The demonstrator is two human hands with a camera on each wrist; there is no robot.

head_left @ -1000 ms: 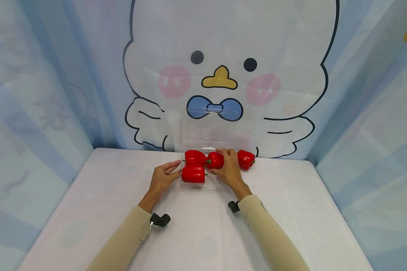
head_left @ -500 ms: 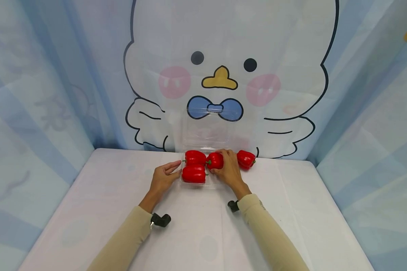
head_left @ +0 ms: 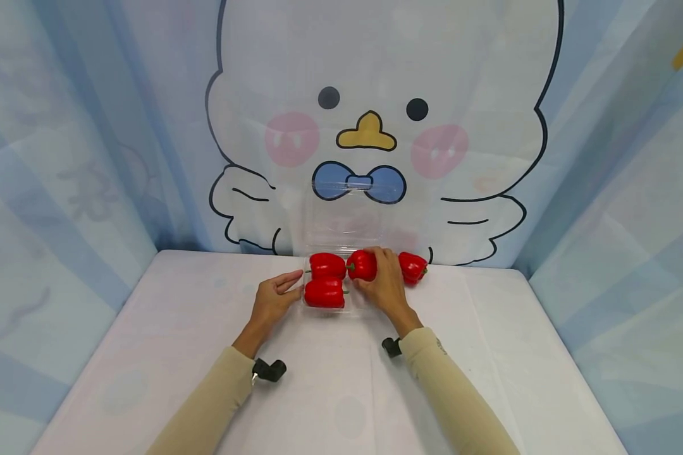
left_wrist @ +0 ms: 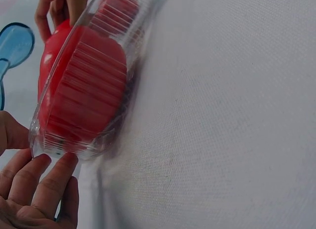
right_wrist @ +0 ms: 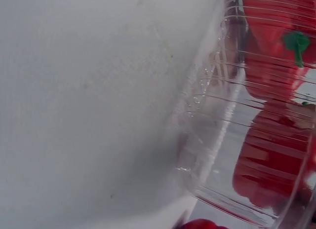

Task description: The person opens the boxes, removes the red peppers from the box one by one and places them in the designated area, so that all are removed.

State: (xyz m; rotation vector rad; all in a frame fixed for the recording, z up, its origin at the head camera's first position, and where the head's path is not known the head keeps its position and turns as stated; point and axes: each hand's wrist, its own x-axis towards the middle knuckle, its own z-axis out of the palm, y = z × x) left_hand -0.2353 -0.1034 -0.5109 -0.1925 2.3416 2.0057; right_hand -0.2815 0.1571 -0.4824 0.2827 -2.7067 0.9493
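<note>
A clear plastic clamshell box [head_left: 357,306] lies near the table's back edge, its lid [head_left: 344,221] standing up behind. Two red bell peppers rest in its left half: one at the back [head_left: 327,266], one in front [head_left: 324,293]. My right hand [head_left: 386,281] grips a third red bell pepper [head_left: 362,265] at the box's back right; its far side is hidden by the fingers. Fairly straight fingers of my left hand [head_left: 272,300] touch the box's left end, as the left wrist view shows. Through the ribbed wall, a red pepper [right_wrist: 271,160] appears in the right wrist view.
Another red bell pepper [head_left: 412,268] lies on the white-covered table [head_left: 319,392] just right of the box. A curtain [head_left: 370,63] with a cartoon bird hangs directly behind the table, and more curtain hangs at both sides.
The pepper in my right hand has shifted slightly up and back in the head view, with the hand. My left hand stays against the box's left end.
</note>
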